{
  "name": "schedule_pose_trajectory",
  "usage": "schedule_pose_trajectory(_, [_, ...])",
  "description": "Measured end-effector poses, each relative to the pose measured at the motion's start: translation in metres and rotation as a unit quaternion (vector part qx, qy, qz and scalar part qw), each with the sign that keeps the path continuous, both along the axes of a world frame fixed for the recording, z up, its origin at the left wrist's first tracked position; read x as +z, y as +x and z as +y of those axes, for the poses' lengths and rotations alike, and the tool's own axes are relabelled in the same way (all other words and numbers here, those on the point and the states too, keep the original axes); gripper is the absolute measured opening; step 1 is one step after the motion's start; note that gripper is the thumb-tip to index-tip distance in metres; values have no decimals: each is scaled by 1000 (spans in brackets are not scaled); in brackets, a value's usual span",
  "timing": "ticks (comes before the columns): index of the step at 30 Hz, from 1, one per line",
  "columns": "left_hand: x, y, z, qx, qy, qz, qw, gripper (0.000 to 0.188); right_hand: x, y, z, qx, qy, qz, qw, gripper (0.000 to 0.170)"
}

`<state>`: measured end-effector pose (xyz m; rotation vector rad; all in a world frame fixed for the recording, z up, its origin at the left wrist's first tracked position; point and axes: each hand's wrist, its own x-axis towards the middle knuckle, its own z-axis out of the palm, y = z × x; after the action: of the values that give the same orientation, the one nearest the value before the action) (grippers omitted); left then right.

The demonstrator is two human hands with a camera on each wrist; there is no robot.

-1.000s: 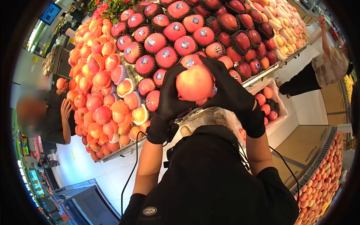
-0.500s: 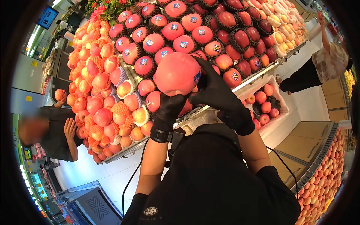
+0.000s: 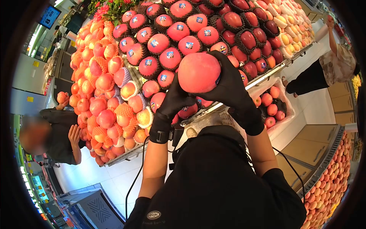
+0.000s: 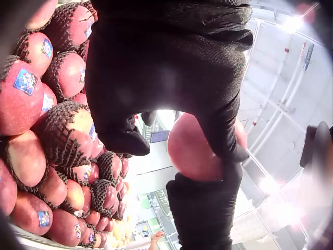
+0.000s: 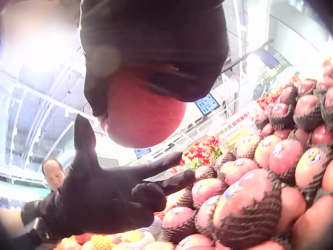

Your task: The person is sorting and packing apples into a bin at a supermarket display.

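Observation:
My gloved right hand (image 3: pixel 233 86) grips a large red apple (image 3: pixel 199 72) over the front of the display. In the right wrist view its fingers curl over the apple (image 5: pixel 145 114) from above. Close below and left of the apple is my gloved left hand (image 3: pixel 173 102), its fingers stretched out and spread in the right wrist view. The left thumb (image 4: pixel 221 125) overlaps the apple's side in the left wrist view. Behind the apple lie rows of stickered red apples (image 3: pixel 158 43) in black foam nets.
Apples in orange nets (image 3: pixel 105 118) are heaped on the left, beside a person (image 3: pixel 63 133) holding a fruit. A lined crate of apples (image 3: pixel 288 110) stands right of the display. Another person (image 3: pixel 328 68) is at far right. A cable (image 3: pixel 133 183) hangs by my left arm.
Both hands first cupped the apple with its pale side up. It turned redder side up and shifted left over the left hand, then came back right in the right hand's grip.

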<state>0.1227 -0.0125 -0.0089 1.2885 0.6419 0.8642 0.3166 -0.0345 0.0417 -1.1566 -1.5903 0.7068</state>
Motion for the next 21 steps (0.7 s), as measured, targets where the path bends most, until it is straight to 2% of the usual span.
schedule_pose_trajectory(2, [-10,0,4,28,15,-11,999,69,0,7,3,-16,36,-56,998,96])
schedule_pose_trajectory(5, [3,6,-1,78,-55,6,995,56,-5,16,6,-11,85,-130,988,96])
schedule_pose_trajectory(7, [5,7,-1,82,-120,-12,989,51,-8,20,8,-9,86,-150,985,95])
schedule_pose_trajectory(10, [-8,7,4,28,-91,8,995,45,-9,23,8,-7,67,-197,978,93])
schedule_pose_trajectory(12, [-11,12,2,39,-144,-21,989,35,-3,18,2,-27,47,-207,977,89])
schedule_pose_trajectory(16, [-4,22,-1,36,-204,-33,978,33,-2,11,0,-44,47,-225,972,89])
schedule_pose_trajectory(19, [-21,26,2,33,-266,-143,953,36,-7,19,3,-3,99,-186,977,95])
schedule_pose_trajectory(21, [-41,16,13,-61,-300,-266,914,44,-10,28,3,-36,33,-96,994,86])
